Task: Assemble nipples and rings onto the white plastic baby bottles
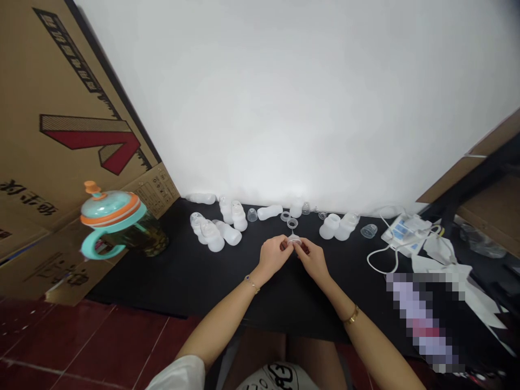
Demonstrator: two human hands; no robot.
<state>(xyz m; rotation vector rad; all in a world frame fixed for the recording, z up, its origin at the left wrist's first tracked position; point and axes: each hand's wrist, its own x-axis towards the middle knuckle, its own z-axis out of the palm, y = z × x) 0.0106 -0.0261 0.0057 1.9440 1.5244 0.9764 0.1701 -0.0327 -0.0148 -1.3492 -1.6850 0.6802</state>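
A teal mug (117, 223) with an orange lid stands at the left edge of the black mat (190, 281), before a cardboard box (57, 97). A white device (403, 230) lies at the right; red floor tiles (101, 346) border the mat.

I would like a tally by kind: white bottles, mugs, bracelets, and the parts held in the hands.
Bottles: about 10, some overlap
Mug: 1
Bracelets: 2
Part in left hand and right hand: 1
Total: about 14

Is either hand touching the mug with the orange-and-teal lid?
No: the mug stands apart at the left, while the left hand and right hand meet on a small clear part.
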